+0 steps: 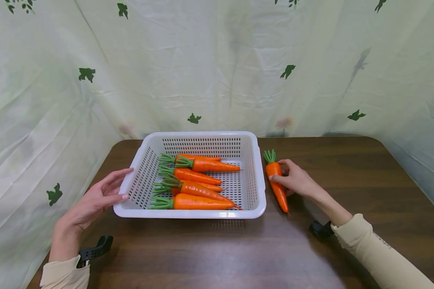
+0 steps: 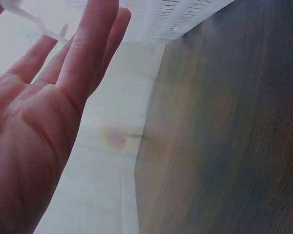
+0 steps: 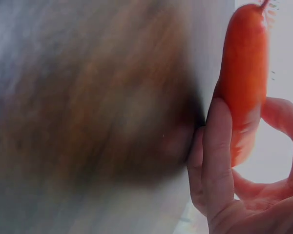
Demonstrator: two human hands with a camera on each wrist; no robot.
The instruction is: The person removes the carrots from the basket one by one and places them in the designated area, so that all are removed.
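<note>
A white plastic basket with slotted walls holds several orange carrots with green stem stubs, lying roughly side by side. At the basket's left rim is my left hand, thumb and fingertips on the edge. The left wrist view shows that hand's fingers mostly straight, beside the basket's pale wall. Right of the basket, my right hand pinches a single carrot near its thick end, green stems pointing away and tip toward me. In the right wrist view, thumb and fingers lie on opposite sides of this carrot.
Everything stands on a dark wood-grain table with rounded far corners. A pale curtain with green leaf prints hangs behind and along the sides. Black straps are worn at both wrists.
</note>
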